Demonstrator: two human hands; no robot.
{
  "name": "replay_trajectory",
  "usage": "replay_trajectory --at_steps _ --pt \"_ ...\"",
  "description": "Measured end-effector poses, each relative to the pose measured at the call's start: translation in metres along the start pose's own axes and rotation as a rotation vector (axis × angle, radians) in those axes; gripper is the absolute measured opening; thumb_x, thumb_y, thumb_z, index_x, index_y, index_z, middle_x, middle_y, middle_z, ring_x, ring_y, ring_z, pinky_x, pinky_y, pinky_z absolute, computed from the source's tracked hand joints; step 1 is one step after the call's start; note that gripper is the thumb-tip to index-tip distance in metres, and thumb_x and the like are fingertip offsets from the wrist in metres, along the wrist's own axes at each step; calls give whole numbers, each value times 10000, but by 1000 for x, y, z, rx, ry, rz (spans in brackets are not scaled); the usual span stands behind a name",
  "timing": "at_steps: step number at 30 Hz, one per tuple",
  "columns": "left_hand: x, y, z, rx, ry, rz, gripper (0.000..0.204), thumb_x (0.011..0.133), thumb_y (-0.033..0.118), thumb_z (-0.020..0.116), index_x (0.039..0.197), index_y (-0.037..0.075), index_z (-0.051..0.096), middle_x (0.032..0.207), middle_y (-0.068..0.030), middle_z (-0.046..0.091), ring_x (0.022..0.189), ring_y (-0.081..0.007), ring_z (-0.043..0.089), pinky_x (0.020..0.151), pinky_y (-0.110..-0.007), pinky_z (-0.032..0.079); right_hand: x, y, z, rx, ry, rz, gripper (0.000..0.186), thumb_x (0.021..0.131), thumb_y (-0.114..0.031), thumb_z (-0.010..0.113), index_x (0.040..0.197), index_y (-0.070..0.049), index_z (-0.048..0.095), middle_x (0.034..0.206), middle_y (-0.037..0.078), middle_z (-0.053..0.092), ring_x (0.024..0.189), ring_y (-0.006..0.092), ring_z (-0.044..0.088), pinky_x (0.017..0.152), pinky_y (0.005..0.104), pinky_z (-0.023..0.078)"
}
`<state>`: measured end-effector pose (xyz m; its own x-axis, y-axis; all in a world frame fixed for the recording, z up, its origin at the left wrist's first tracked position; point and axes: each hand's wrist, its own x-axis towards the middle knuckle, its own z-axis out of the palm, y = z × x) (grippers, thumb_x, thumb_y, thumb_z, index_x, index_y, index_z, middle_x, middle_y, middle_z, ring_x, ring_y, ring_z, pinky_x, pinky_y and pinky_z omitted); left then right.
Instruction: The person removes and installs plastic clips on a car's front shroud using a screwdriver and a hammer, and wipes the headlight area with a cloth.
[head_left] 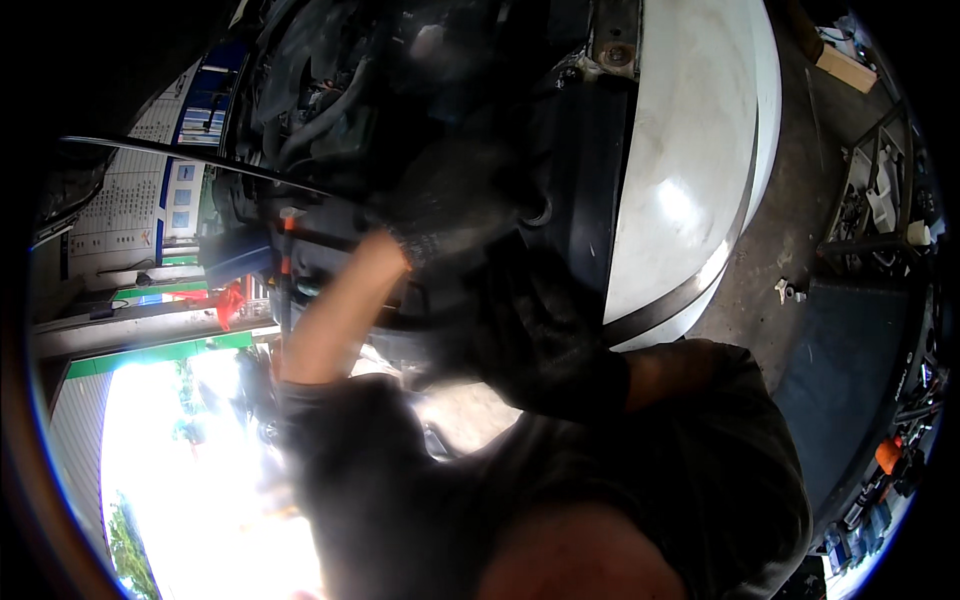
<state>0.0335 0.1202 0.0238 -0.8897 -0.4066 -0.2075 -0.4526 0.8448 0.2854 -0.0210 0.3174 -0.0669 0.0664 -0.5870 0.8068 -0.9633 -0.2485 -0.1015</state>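
Note:
My left hand (455,200), in a dark glove, reaches over the dark engine bay (330,120) of a car. Its fingers are blurred and lost against the black parts, so I cannot see whether they hold anything. Closer to me, my right hand (550,330), also gloved, has its fingers stretched out and slightly apart beside the left one. Just right of the left hand a small round fitting (540,208) shows on a black panel (585,190). The white body panel (690,160) of the car curves along the right of the bay.
A thin rod (200,157) slants across the left side, above an upright orange-tipped bar (287,250). Red cloth (230,305) hangs farther left. On the right are a dark flat surface (840,380), a metal rack (875,190) with parts, and a cardboard box (846,68).

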Motion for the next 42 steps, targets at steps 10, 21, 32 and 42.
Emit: replay_trajectory --at_steps 10,21,32,42 --pt "-8 0 18 328 135 120 320 824 267 792 1038 33 745 1018 -188 727 919 -366 695 837 -453 556 1 -2 9 115 11 31 319 848 -167 607 955 114 713 1024 288 732 1050 427 712 1067 547 517" --pt "4 -13 -13 347 18 627 191 830 240 795 1001 155 805 1129 -118 713 1091 -313 666 930 -418 554 -2 -8 7 273 47 122 389 884 -188 612 1100 130 670 1162 333 677 1148 460 663 1027 599 526" --pt "-19 23 -26 507 37 373 399 859 328 755 1144 49 731 1056 -195 720 908 -346 701 794 -449 578 -6 -5 3 311 -91 34 406 879 -205 651 1134 109 688 1185 319 677 1158 474 646 1042 636 498" --pt "-170 41 73 214 456 32 408 841 191 724 1210 19 721 1117 -187 726 962 -303 717 884 -451 551 5 -9 -8 277 -99 52 335 868 -184 674 1158 -26 728 1129 187 735 1024 376 711 974 520 537"
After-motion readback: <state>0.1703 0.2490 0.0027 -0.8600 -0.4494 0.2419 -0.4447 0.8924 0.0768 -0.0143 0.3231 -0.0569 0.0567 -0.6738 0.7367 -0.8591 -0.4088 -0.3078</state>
